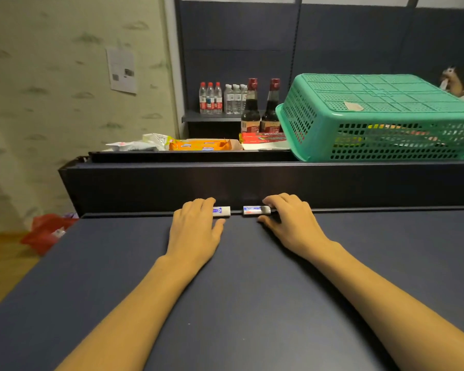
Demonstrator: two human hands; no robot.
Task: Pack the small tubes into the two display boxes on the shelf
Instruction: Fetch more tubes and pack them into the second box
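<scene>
At the far edge of the dark counter [252, 277], the left hand [194, 228] and right hand [289, 223] each pinch a small tube, left tube [221, 211] and right tube [256, 210], between thumb and curled fingers. The tubes lie along the seam below the shelf wall [225, 183]. Risk: a loose pinch could let a tube slip into the seam; the display boxes cannot be identified with certainty.

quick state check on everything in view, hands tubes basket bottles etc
left hand: fingers curled over left tube
right hand: pinching right tube
left tube: lying flat at the back edge, partly covered
right tube: lying flat, one end held
basket: upside down over goods
soy bottles: upright, capped
water bottles: upright, capped
orange box: open, packets inside
</scene>
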